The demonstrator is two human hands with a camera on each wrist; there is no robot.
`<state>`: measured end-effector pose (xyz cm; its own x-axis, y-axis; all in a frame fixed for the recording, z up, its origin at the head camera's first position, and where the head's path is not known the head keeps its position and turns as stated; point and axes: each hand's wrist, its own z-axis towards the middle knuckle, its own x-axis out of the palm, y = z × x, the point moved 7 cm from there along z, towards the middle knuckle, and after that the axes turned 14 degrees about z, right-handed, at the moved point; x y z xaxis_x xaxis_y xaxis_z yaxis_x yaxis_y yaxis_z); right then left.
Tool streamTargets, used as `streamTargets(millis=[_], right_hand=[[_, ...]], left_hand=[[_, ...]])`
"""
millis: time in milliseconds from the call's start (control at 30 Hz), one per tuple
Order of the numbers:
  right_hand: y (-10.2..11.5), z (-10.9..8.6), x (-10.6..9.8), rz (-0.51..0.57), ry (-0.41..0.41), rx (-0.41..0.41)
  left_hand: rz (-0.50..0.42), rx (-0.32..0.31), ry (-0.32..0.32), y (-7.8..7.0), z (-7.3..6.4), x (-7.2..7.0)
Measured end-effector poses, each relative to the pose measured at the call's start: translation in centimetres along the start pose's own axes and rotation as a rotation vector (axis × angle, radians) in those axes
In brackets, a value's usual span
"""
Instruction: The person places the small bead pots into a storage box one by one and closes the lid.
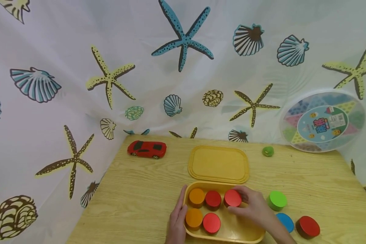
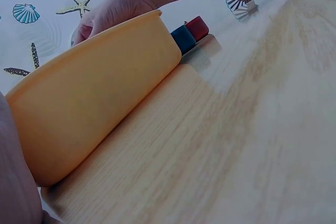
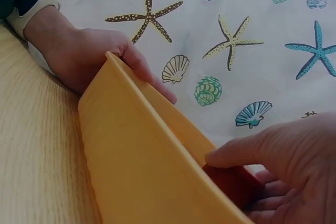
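In the head view, a yellow plastic box [image 1: 225, 238] stands on the table, with two orange round blocks [image 1: 194, 218] and two red round blocks [image 1: 211, 223] in its left part. My right hand [image 1: 252, 206] reaches into the box and pinches another red round block [image 1: 232, 198] between thumb and fingers, near the far wall. My left hand [image 1: 177, 218] rests against the box's left end, its fingers fairly straight along the outside. The right wrist view shows the left hand [image 3: 97, 59] at the box's far end and the pinched red block [image 3: 233, 184] partly hidden.
Right of the box lie a green round block [image 1: 277, 200], a blue one [image 1: 285, 222] and a dark red one [image 1: 307, 227]. Behind it are a yellow lid [image 1: 218, 164], a red toy car [image 1: 147, 149], a small green object [image 1: 268, 151] and a round patterned case [image 1: 323, 122] against the curtain.
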<state>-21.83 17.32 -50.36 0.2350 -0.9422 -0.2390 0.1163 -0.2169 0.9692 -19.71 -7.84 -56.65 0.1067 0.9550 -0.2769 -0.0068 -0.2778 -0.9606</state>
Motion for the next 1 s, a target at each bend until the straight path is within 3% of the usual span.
streamTargets(millis=[200,433,667,867,1000], right_hand=[[-0.3,0.6,1.1,-0.074,0.021,0.022],[-0.5,0.4,1.4,-0.28,-0.045,0.013],[0.1,0.4,1.9,-0.409,-0.109,-0.042],[0.3,0.1,1.8,-0.443,-0.144,-0.006],[1.1,-0.7,1.0,-0.386,-0.193,-0.043]], left_hand=[[-0.008,-0.02,0.001,0.2,0.0,0.1],[-0.017,0.003,0.007,-0.2,0.0,0.2],[-0.013,-0.028,0.003,0.0,0.0,0.1],[-0.008,-0.048,-0.005,0.3,-0.2,0.2],[-0.002,-0.039,-0.007,0.2,-0.3,0.1]])
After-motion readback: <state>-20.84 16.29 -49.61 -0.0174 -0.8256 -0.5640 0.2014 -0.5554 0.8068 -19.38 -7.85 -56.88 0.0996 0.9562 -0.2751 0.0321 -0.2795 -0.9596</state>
